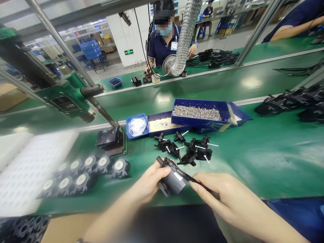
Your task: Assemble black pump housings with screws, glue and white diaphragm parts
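My left hand [149, 180] is closed around a black cylindrical housing [174, 180] with a small white label, held just above the front of the green bench. A black cable [188, 177] runs along the housing's upper side. My right hand [215, 190] grips this cable to the right of the housing, thumb and fingers pressed together on it. Beyond the hands lie several small black plastic parts [191, 157] with thin white sticks poking out. Left of my left hand stand two rows of black parts with round cream-coloured tops [89, 162].
A blue bin of metal screws [197, 113], a bin of small cream pieces [162, 125] and a tray of white tubing [137, 126] stand behind. A green press [65, 98] rises at left near white foam trays [32, 168]. A co-worker [164, 44] sits across the bench.
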Action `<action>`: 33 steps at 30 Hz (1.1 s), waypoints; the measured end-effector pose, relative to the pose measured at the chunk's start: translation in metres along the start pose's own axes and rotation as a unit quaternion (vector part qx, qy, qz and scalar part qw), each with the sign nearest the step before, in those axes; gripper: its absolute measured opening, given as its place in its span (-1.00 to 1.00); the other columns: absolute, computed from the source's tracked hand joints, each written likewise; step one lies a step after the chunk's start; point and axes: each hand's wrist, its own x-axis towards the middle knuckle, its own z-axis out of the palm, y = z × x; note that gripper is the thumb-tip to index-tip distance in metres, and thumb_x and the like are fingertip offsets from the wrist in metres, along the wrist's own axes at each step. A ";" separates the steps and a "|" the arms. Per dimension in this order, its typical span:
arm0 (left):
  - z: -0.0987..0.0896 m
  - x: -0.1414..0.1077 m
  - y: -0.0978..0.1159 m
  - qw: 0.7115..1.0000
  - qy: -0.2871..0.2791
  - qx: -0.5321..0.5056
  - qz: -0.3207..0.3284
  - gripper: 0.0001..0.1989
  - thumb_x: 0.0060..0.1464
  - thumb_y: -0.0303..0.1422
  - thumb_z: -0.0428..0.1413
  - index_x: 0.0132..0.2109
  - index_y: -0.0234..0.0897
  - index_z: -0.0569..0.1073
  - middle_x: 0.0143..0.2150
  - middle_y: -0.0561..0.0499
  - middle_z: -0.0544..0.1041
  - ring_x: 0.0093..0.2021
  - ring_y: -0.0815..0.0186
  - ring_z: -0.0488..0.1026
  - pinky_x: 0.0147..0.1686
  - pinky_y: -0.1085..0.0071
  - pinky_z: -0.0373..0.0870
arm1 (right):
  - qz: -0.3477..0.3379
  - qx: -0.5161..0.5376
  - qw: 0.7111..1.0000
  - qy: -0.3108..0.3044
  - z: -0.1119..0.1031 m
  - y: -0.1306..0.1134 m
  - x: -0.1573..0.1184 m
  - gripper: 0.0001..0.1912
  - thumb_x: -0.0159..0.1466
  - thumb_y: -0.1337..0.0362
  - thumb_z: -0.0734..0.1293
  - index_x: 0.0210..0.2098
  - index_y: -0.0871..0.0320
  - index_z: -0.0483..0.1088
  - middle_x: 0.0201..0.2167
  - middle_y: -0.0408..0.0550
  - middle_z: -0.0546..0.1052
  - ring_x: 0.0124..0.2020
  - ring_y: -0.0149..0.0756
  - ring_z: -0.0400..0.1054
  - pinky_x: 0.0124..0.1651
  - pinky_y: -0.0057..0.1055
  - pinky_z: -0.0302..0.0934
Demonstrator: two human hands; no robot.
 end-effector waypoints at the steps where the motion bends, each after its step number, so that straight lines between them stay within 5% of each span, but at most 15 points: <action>1: 0.000 0.000 0.000 1.000 0.001 0.000 -0.001 -0.59 -0.03 -0.22 0.31 -0.04 -0.30 0.52 -0.14 -0.04 0.54 -0.14 0.28 0.42 -0.15 0.45 0.33 | -0.006 0.000 1.000 -0.001 0.000 0.000 0.000 -0.56 0.53 0.16 0.06 -0.41 0.23 0.25 -0.52 -0.13 0.28 -0.52 -0.44 0.10 -0.40 -0.44 -0.13; 7: -0.004 0.004 -0.004 0.999 -0.020 -0.020 -0.039 -0.63 0.08 -0.20 0.22 -0.02 -0.33 0.47 -0.20 -0.09 0.55 -0.29 0.27 0.49 -0.31 0.40 0.43 | -0.057 0.077 0.994 -0.043 -0.011 0.001 0.003 -0.56 0.54 0.16 0.08 -0.37 0.25 0.33 -0.50 -0.12 0.30 -0.46 -0.47 0.17 -0.34 -0.49 -0.05; 11: -0.005 0.007 -0.007 0.996 -0.048 -0.039 -0.057 -0.64 0.14 -0.15 0.15 -0.06 -0.37 0.44 -0.28 -0.14 0.56 -0.37 0.17 0.54 -0.36 0.19 0.55 | -0.013 0.077 0.997 -0.021 -0.015 0.004 0.003 -0.54 0.53 0.10 0.08 -0.36 0.25 0.36 -0.49 -0.12 0.33 -0.47 -0.48 0.18 -0.35 -0.52 0.00; 15: -0.002 0.005 -0.003 0.993 -0.064 -0.059 -0.085 -0.62 0.19 -0.15 0.09 -0.09 -0.44 0.48 -0.27 -0.20 0.57 -0.33 0.16 0.56 -0.32 0.14 0.59 | 0.028 0.042 0.999 -0.013 -0.014 0.009 0.004 -0.50 0.53 0.08 0.07 -0.40 0.26 0.32 -0.50 -0.12 0.32 -0.48 -0.47 0.16 -0.37 -0.51 -0.02; 33: -0.002 0.002 0.000 0.989 -0.058 -0.060 -0.121 -0.58 0.20 -0.14 0.08 -0.07 -0.49 0.50 -0.17 -0.31 0.58 -0.19 -0.01 0.59 -0.27 0.12 0.58 | 0.006 0.003 0.998 -0.058 -0.017 0.009 0.016 -0.44 0.54 0.06 0.02 -0.47 0.25 0.27 -0.53 -0.12 0.31 -0.50 -0.46 0.13 -0.39 -0.51 -0.04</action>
